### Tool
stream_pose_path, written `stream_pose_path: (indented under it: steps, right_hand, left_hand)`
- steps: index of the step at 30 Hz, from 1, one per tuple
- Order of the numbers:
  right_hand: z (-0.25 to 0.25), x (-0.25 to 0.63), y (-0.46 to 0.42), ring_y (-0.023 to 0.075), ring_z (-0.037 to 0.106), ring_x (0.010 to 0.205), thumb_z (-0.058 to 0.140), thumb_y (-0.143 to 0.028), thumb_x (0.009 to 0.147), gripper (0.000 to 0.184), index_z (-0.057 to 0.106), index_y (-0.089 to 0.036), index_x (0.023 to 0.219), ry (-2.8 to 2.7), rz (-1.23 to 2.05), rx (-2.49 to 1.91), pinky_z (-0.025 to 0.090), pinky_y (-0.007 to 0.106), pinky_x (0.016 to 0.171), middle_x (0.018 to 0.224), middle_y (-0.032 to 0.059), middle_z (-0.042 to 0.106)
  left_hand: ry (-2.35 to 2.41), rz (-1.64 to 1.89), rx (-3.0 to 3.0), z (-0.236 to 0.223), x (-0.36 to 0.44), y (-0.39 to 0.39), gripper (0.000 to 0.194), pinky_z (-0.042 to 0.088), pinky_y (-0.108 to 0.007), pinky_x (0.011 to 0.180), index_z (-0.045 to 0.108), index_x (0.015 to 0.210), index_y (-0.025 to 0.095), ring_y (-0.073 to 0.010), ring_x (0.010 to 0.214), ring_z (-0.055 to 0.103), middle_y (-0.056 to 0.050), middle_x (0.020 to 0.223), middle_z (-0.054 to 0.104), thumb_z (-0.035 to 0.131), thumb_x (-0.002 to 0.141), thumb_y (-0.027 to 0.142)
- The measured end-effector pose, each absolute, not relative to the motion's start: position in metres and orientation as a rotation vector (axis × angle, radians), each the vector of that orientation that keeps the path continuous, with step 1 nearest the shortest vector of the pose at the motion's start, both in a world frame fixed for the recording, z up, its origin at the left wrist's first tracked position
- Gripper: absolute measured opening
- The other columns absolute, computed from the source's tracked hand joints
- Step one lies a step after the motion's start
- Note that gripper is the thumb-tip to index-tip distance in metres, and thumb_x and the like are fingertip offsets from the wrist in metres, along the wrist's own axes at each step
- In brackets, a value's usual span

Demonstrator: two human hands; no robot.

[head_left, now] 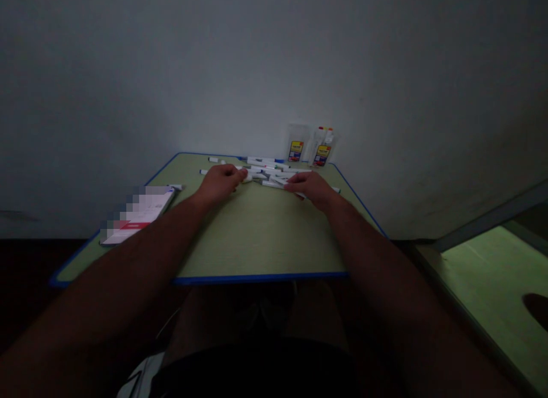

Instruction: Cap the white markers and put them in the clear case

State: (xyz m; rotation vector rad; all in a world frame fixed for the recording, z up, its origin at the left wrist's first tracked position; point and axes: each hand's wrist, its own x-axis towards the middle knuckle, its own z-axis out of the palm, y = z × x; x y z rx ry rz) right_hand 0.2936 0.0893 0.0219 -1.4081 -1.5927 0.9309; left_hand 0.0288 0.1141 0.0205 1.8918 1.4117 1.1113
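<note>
A loose pile of white markers (268, 168) lies across the far part of the table, several crossing one another. At the pile's left side is my left hand (219, 184), its thumb and fingers pinched together on a marker (248, 179) that is mostly hidden by the hand. My right hand (313, 188) reaches in from the right, with bent fingers closed on a white marker (278, 180) at the near edge of the pile. The dim light blurs the markers' cap colours, and the fingers cover parts of several of them.
Against the wall stand a clear plastic case (298, 134) and a second case (323, 152) with a few markers in it. A flat white-and-red booklet or box (137, 224), partly pixelated, lies on the left. The pale green table (261, 238) has a blue edge.
</note>
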Motion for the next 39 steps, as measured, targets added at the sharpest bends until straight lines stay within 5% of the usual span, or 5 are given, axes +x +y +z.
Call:
stream_pose_path:
  steps: [39]
  right_hand:
    - [0.023,0.291,0.084,0.0085,0.046,0.051,0.08,-0.033,0.064,0.021,0.075,-0.017,0.077,-1.794,0.986,-1.364,0.034,0.024,0.05,0.057,-0.0025,0.059]
  left_hand:
    - [1.269,0.933,1.968,0.022,0.044,0.1,0.037,0.036,-0.029,0.049,0.061,0.066,0.019,-0.0132,0.05,0.046,0.0,0.054,0.053,0.061,0.081,0.054]
